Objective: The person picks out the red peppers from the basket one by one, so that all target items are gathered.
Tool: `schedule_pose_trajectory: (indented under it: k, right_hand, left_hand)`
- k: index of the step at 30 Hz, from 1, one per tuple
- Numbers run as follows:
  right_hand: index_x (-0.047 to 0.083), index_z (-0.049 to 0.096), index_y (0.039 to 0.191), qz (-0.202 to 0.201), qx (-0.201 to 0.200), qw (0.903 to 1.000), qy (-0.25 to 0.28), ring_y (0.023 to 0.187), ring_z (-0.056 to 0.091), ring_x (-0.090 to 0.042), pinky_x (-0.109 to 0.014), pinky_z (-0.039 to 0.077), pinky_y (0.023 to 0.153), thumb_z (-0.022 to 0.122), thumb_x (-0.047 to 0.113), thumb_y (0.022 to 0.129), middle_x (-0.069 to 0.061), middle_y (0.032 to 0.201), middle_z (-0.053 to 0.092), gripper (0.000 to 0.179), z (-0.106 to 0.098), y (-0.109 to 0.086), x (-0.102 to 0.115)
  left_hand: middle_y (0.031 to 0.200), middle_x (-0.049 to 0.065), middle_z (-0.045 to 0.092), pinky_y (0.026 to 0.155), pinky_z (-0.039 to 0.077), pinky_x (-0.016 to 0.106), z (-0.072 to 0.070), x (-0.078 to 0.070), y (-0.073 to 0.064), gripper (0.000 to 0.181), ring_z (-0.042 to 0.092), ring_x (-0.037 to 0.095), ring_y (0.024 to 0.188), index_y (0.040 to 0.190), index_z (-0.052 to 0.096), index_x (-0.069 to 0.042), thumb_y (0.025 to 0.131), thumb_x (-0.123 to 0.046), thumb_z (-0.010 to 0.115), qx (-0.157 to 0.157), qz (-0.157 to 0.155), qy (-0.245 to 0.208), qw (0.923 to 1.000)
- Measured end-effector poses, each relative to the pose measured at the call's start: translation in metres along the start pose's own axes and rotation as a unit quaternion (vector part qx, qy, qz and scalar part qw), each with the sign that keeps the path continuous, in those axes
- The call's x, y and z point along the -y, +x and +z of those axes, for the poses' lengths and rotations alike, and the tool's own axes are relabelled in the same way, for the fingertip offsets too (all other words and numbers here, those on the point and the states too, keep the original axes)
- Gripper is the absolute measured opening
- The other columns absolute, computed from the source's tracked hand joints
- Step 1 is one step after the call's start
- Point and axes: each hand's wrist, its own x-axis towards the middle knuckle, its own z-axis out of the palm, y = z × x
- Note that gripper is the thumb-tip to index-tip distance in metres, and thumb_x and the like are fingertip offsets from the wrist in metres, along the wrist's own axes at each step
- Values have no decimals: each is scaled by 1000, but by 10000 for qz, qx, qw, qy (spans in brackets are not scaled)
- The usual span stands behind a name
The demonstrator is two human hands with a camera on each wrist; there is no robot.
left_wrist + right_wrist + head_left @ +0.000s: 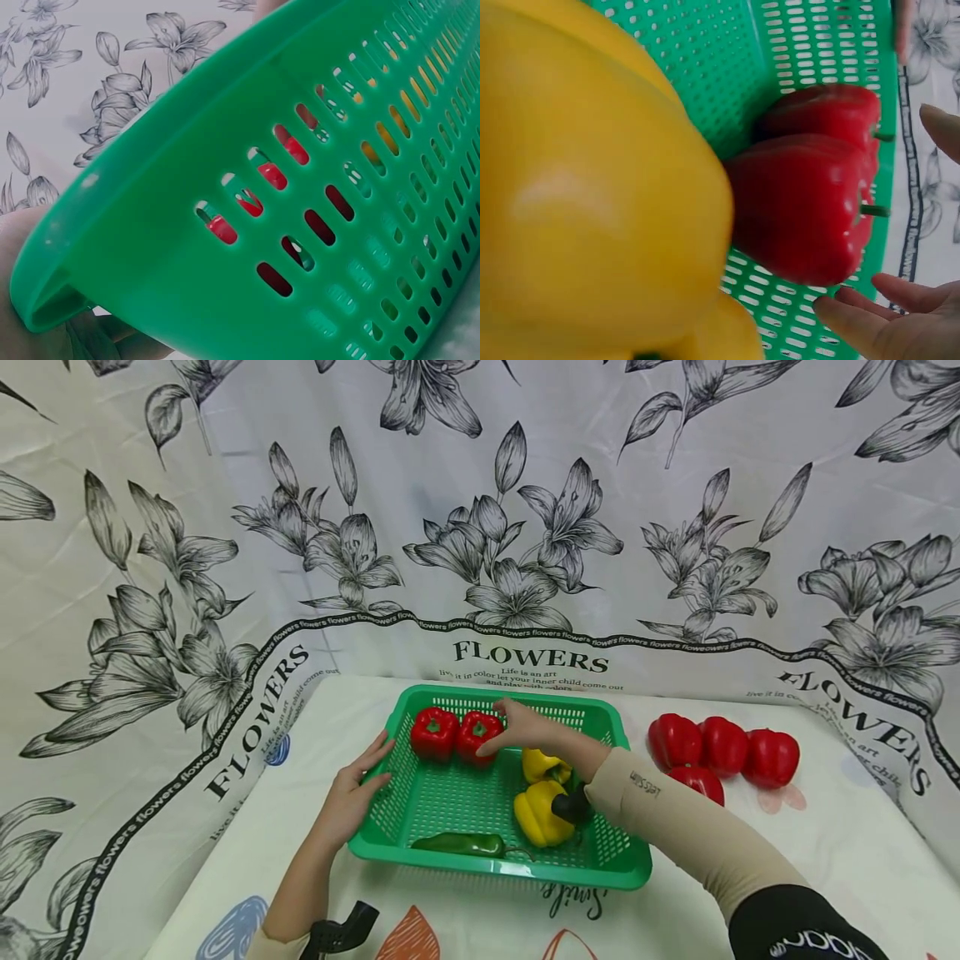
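Observation:
A green plastic basket [465, 860] holds two red bell peppers [434, 734], [478, 737] side by side in its back left corner. Two yellow bell peppers [542, 814] lie on its right side, and a long green chili pepper [461, 844] rests along the front. My left hand [351, 793] grips the basket's left rim; the left wrist view shows part of it behind and below the rim [150, 135]. My right hand [528, 731] reaches over the right-hand red pepper [799, 210]. Its thumb and fingers are spread around that pepper, with a gap visible in the right wrist view.
Several red bell peppers [723, 747] sit on the white patterned tablecloth [817, 860], right of the basket, one partly behind my right forearm. A flower-printed curtain [525, 527] hangs behind the table.

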Motion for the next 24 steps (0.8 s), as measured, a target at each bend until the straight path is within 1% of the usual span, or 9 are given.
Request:
schedule_pose_trajectory:
  k: [3, 7, 11, 13, 17, 21, 24]
  right_hand:
    - [4, 27, 144, 64, -3, 9999, -78, 136, 32, -29, -45, 30, 110, 78, 27, 73, -14, 149, 32, 91, 4, 6, -3]
    - [2, 27, 144, 87, -81, 9999, -76, 133, 36, -30, -44, 33, 109, 78, 26, 73, -15, 146, 35, 90, 9, 11, -2]
    - [0, 26, 144, 155, -131, 9998, -83, 133, 36, -30, -43, 33, 109, 78, 23, 73, -16, 146, 34, 90, 14, 16, -2]
    - [-1, 27, 143, 156, -167, 9997, -131, 132, 37, -30, -42, 35, 108, 78, 22, 73, -17, 145, 36, 90, 17, 19, -3]
    - [-3, 27, 141, 96, -292, 9992, -250, 128, 42, -31, -41, 36, 107, 79, 21, 71, -19, 139, 41, 91, 23, 25, -6]
    - [-3, 25, 142, 108, -412, 9980, -462, 128, 41, -31, -41, 36, 107, 81, 20, 69, -20, 139, 40, 95, 28, 26, -6]
    - [-3, 26, 141, 157, -457, 9968, -637, 126, 42, -31, -41, 38, 106, 80, 22, 70, -21, 137, 40, 93, 31, 26, -4]
  left_hand:
    - [156, 0, 19, 112, 13, 60, 0, -1, 0, 49, 11, 30, 145, 142, 37, -6, 95, -5, 46, 10, -22, -14, 10000]
    - [156, 0, 20, 112, 13, 59, 1, -2, 0, 48, 11, 29, 145, 142, 38, -6, 95, -6, 46, 7, -26, -15, 10000]
    - [156, 0, 20, 112, 12, 59, 1, -2, -1, 48, 10, 29, 145, 142, 38, -7, 95, -7, 46, 7, -20, -67, 10000]
    - [156, 0, 19, 112, 11, 59, 1, -2, -1, 48, 10, 29, 145, 142, 38, -7, 95, -7, 46, 11, -33, -89, 10000]
    - [156, 0, 19, 112, 12, 59, 1, -1, -1, 48, 10, 29, 145, 143, 37, -7, 95, -7, 46, 20, -43, -68, 10000]
    - [156, 0, 19, 112, 13, 59, 1, 1, 0, 49, 11, 29, 145, 143, 37, -7, 95, -6, 46, 14, -41, -57, 10000]
    - [156, -1, 19, 112, 13, 60, 1, 1, 0, 49, 11, 28, 145, 142, 38, -8, 95, -6, 46, -7, -44, -71, 10000]
